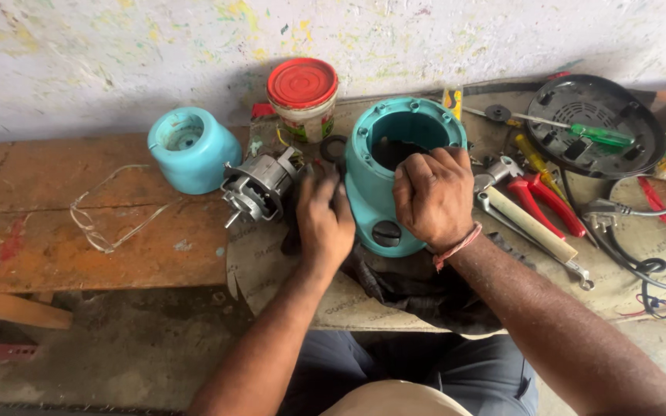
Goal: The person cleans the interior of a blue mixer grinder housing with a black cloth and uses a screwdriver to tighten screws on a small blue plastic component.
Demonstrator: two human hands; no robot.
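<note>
A teal appliance housing (374, 189) lies on its side on the bench, its open end turned up toward the wall and a dark knob on its near face. My right hand (433, 196) grips its rim, fingers hooked into the opening. My left hand (324, 216) rests against the housing's left side, over a dark cloth; whether it holds anything I cannot tell. A grey electric motor (260, 185) lies just left of that hand. A teal dome cover (190, 148) sits farther left.
A red-lidded plastic jar (302, 96) stands at the wall. Right of the housing lie red-handled pliers (541, 202), a spanner (529, 240), a green screwdriver (591, 132), a black round base plate (591, 127) and a black cord (626, 246). Clear wire (109, 212) lies on the orange bench.
</note>
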